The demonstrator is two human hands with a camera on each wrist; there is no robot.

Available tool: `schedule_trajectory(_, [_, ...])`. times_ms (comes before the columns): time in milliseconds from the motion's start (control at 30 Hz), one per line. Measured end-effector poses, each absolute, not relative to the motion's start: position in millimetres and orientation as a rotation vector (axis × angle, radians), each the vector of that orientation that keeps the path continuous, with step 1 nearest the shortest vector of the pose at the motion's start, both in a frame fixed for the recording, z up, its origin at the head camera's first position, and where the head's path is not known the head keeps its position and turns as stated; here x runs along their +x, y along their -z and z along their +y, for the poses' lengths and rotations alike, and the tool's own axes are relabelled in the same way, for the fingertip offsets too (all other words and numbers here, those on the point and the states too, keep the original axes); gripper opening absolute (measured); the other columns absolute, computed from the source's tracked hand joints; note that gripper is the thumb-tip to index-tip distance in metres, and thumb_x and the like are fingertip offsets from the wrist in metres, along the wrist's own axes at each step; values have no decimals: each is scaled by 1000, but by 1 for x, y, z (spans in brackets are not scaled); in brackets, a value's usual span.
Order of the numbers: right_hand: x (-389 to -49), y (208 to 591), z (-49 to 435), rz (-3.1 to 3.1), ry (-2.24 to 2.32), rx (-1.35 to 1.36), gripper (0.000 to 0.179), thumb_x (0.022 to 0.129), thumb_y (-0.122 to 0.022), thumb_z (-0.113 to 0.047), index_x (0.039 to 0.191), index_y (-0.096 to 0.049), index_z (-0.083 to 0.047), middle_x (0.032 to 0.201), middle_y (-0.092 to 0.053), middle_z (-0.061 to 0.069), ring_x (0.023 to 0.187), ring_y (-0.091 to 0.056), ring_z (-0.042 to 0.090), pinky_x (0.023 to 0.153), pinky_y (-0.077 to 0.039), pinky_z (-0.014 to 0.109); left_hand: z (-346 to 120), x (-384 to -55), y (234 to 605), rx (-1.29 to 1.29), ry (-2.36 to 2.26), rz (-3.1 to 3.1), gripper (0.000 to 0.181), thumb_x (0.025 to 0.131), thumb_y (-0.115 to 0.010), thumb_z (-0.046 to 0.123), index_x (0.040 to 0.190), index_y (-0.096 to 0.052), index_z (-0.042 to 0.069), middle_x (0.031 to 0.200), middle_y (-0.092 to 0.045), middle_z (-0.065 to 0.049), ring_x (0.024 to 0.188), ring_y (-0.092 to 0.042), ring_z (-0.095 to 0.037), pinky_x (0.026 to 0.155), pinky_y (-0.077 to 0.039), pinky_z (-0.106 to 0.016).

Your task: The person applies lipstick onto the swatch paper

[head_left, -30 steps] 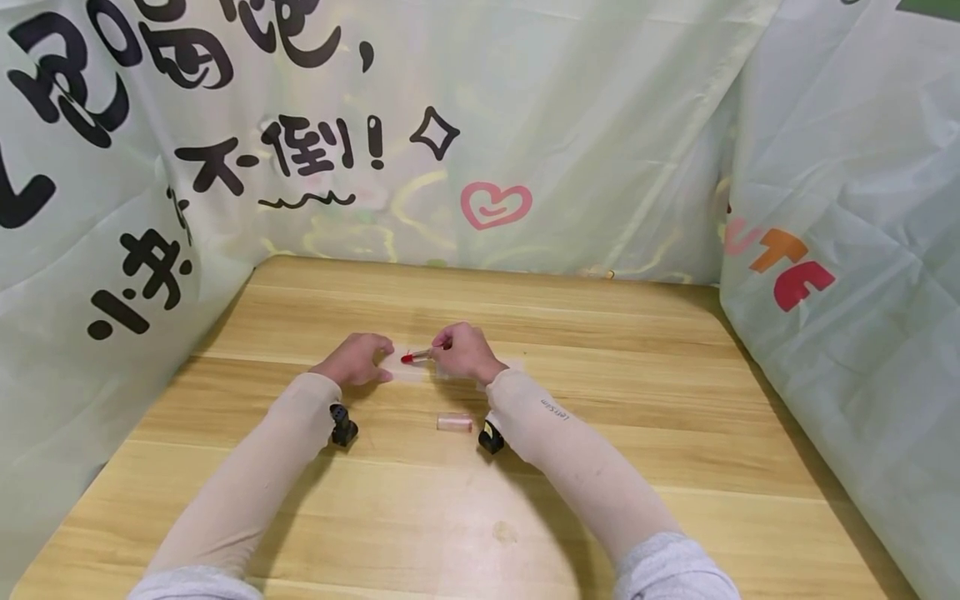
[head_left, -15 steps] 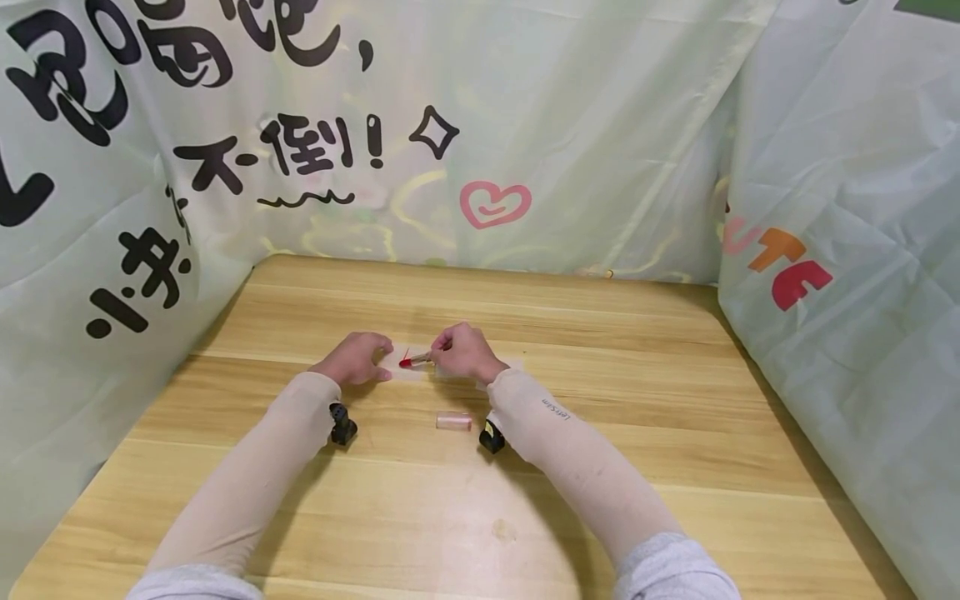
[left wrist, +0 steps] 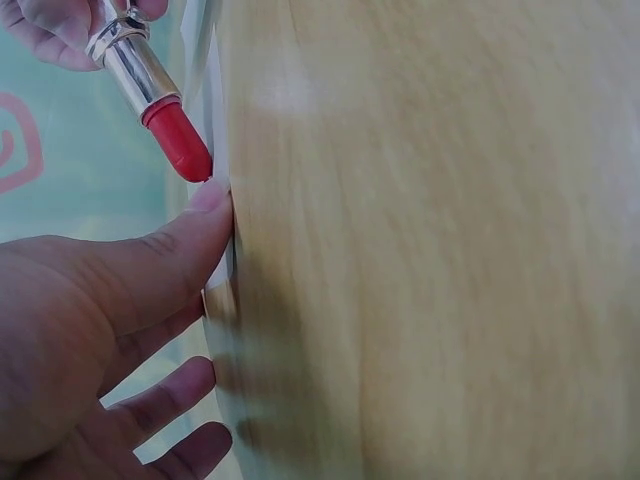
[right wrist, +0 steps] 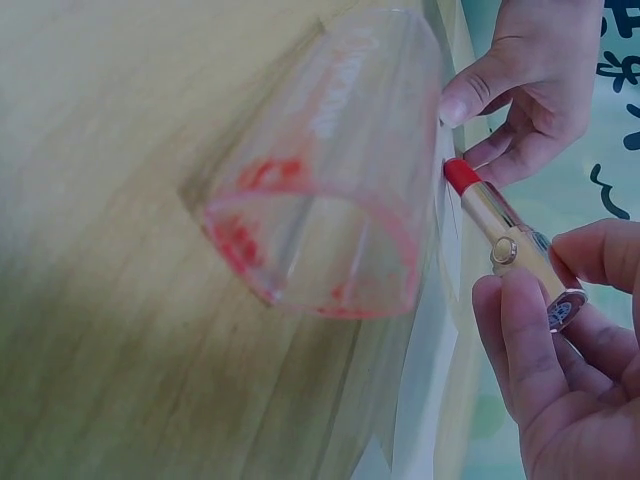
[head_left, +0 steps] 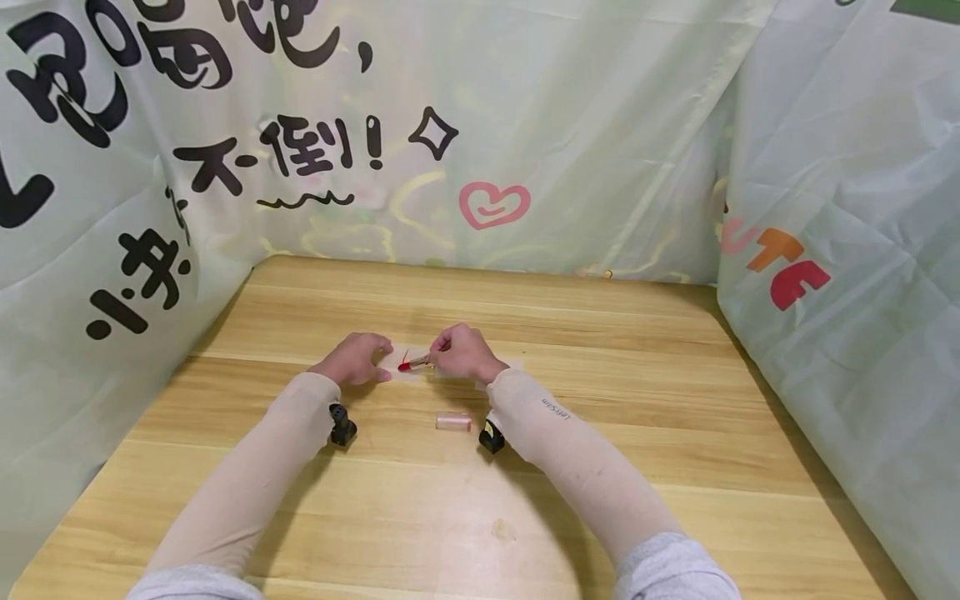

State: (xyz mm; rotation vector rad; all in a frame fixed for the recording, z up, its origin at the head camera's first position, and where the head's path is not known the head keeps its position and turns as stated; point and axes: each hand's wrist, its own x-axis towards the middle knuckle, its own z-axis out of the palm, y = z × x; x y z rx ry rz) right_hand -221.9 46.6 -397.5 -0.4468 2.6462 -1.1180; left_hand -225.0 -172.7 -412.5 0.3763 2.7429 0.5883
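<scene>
My right hand (head_left: 467, 353) pinches a lipstick (head_left: 417, 362) by its gold-and-silver case between thumb and fingers. Its bare red bullet (left wrist: 180, 142) points left, with the tip at or just above a pale strip of paper (head_left: 412, 377) on the table. A thin red mark shows on the paper beside the tip. My left hand (head_left: 354, 359) rests at the paper's left end, thumb and fingers spread, the thumb tip close to the lipstick. A clear pinkish lipstick cap (head_left: 453, 422) lies on its side nearer me; red smears line its mouth in the right wrist view.
More pale paper (head_left: 516, 365) shows past my right wrist. The wooden table (head_left: 600, 333) meets hanging printed cloth (head_left: 600, 150) at the back and both sides. Black wrist cameras (head_left: 342, 427) sit under both forearms.
The lipstick tip has moved slightly toward me, and a red stroke has come into sight on the paper behind it. My left hand and the cap stay where they were.
</scene>
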Motion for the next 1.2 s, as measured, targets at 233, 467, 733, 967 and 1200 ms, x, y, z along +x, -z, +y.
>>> schedule_trajectory(233, [-222, 398, 46, 2651, 1120, -450, 9, 87, -70, -18, 87, -72, -10, 78, -67, -2, 71, -60, 13, 63, -50, 25, -173, -225, 412, 384, -586, 2745, 47, 85, -76, 14, 126, -60, -2, 137, -52, -22, 131, -41, -40, 110, -31, -52])
schedule_trajectory(467, [-221, 397, 45, 2638, 1143, -439, 8, 87, -70, -17, 88, -72, -9, 79, -67, -2, 73, -61, 15, 64, -51, 26, -172, -225, 411, 383, -574, 2740, 47, 85, -76, 15, 126, -60, -2, 137, -52, -22, 130, -42, -40, 109, -31, -52])
schedule_trajectory(733, [-220, 393, 46, 2612, 1167, -433, 8, 88, -68, -17, 87, -73, -11, 80, -67, -2, 75, -61, 15, 66, -52, 27, -172, -224, 410, 381, -560, 2740, 47, 85, -76, 15, 126, -60, -1, 138, -51, -22, 131, -41, -40, 109, -31, -53])
schedule_trajectory(967, [-220, 389, 49, 2630, 1160, -455, 9, 89, -67, -18, 87, -73, -11, 81, -67, -3, 77, -61, 15, 69, -52, 27, -172, -225, 411, 378, -536, 2741, 47, 85, -76, 17, 126, -60, 0, 139, -50, -21, 131, -41, -40, 110, -31, -53])
schedule_trajectory(1200, [-222, 386, 53, 2628, 1170, -457, 10, 90, -66, -16, 91, -73, -10, 84, -68, -2, 77, -62, 16, 68, -52, 27, -172, -225, 410, 393, -530, 2740, 47, 86, -75, 18, 126, -60, -1, 140, -49, -22, 132, -39, -41, 110, -29, -53])
